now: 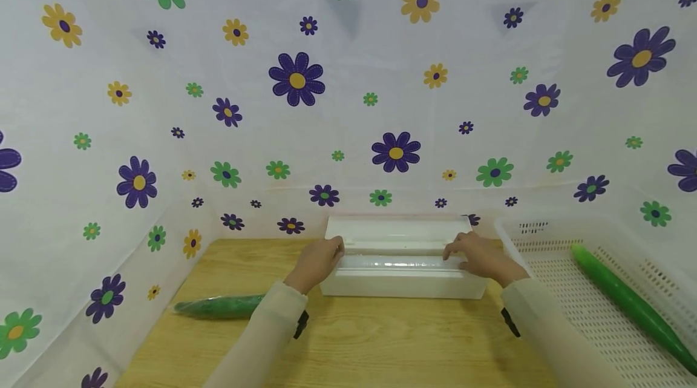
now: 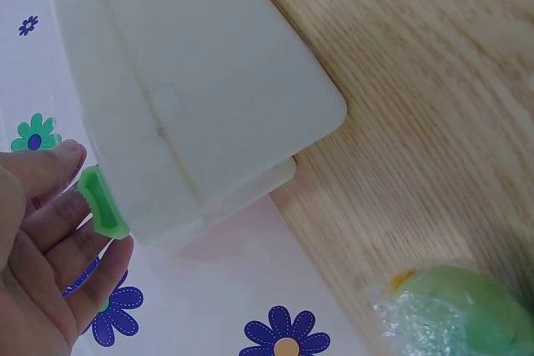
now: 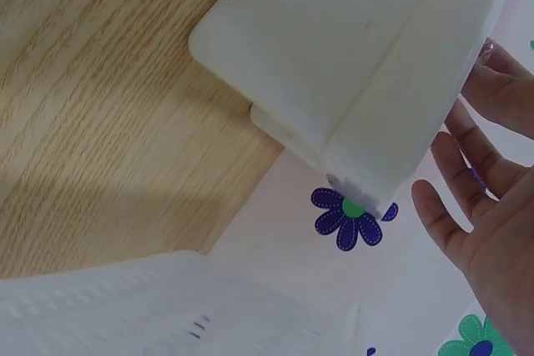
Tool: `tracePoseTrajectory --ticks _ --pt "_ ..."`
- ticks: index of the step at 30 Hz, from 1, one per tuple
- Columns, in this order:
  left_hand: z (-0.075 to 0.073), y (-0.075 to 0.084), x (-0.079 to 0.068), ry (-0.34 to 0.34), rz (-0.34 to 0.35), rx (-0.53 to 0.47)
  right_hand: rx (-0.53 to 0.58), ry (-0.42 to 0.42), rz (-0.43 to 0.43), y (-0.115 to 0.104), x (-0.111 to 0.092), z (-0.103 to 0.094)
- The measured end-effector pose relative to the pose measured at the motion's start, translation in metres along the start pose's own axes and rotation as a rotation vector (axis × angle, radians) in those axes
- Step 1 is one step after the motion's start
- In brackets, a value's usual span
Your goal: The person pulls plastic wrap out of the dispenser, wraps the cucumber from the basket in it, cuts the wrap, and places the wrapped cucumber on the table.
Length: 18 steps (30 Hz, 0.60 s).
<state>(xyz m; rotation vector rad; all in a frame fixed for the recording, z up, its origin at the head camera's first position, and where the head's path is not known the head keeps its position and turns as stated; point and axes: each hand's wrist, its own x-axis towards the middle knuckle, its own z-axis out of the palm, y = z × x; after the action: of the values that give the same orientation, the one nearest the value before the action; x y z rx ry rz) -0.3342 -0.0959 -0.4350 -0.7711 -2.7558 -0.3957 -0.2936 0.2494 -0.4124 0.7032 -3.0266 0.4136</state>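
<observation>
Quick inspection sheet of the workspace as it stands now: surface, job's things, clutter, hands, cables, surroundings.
Surface: wooden table, bare wood showing in front.
Job's things: white wrap dispenser box, lid open, clear film roll inside; green slider at its left end.
Clutter: wrapped cucumber on the table at left; unwrapped cucumber in a white perforated basket at right.
Hands: left hand at the box's left end, right hand at its right end; fingers relaxed.
Cables: nothing seen.
Surroundings: flower-print sheet behind and on both sides.
</observation>
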Motion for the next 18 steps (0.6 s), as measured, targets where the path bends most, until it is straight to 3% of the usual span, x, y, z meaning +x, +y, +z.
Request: tracePoseTrajectory --ticks 8,18 --pt "0.0012 0.0023 0.0005 -0.008 -0.002 0.022 -0.026 -0.017 -0.043 0.0014 0.004 0.0015" --pt "-0.0001 0.0011 0.0 -0.009 -0.022 0.025 0.139 -0.056 -0.048 0.005 0.0028 -0.0071"
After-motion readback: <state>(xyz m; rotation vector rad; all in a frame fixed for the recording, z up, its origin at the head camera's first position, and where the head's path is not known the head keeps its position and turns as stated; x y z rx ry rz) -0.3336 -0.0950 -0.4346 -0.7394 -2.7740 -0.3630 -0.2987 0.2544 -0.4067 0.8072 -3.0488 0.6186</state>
